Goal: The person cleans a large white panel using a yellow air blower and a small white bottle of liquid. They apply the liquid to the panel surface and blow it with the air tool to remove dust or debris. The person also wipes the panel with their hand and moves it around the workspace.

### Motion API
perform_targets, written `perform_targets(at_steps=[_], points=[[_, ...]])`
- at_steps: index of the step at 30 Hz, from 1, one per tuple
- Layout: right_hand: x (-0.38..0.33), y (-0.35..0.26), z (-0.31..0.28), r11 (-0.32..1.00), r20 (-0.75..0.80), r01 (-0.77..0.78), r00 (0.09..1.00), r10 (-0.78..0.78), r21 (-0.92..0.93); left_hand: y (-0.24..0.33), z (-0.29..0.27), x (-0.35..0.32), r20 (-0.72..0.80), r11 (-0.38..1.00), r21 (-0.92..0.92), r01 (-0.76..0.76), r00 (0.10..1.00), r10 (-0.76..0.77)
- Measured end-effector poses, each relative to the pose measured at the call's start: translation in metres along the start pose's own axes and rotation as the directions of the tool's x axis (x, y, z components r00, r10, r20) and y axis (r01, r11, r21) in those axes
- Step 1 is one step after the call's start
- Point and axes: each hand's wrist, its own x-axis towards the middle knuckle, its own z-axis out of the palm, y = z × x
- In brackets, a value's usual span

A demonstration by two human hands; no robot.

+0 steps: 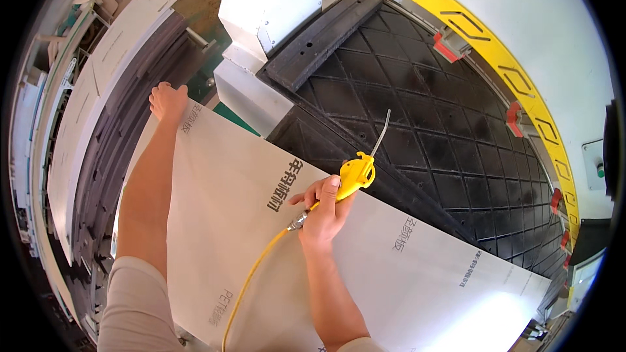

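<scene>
Big black ribbed mat fills the machine bed, and the white panel lies over its near edge. Left hand grips the panel's far corner, fingers curled over it. Right hand is wrapped around the yellow air blow gun, nozzle over the mat. The yellow hose trails across the sheet; I'd say it could snag and drag the panel askew.

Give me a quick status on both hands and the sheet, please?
Right hand gripping yellow air blow gun, nozzle over black grid bed. Left hand holding far corner of white sheet. Yellow hose trails across sheet; nothing else on it.
</scene>
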Motion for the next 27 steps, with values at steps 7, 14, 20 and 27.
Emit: perform_targets(at_steps=[7,14,20,27], points=[[0.0,0.01,0.001,0.974,0.203,-0.227,0.953,0.227,-0.021,-0.008,0.008,0.004,-0.043,0.999,0.02,-0.045,0.998,0.046],[0.009,0.005,0.0,0.976,0.244,-0.172,0.96,0.136,0.133,-0.001,-0.004,-0.002,0.015,0.997,-0.007,-0.071,0.997,0.071],[-0.012,0.025,0.012,0.968,0.478,-0.022,0.866,0.144,-0.252,0.005,-0.012,-0.008,0.057,0.994,-0.046,-0.101,0.993,0.104],[0.086,-0.009,0.072,0.816,0.366,0.22,0.931,-0.012,-0.534,-0.004,-0.007,-0.003,0.058,0.988,-0.089,-0.125,0.99,0.131]])
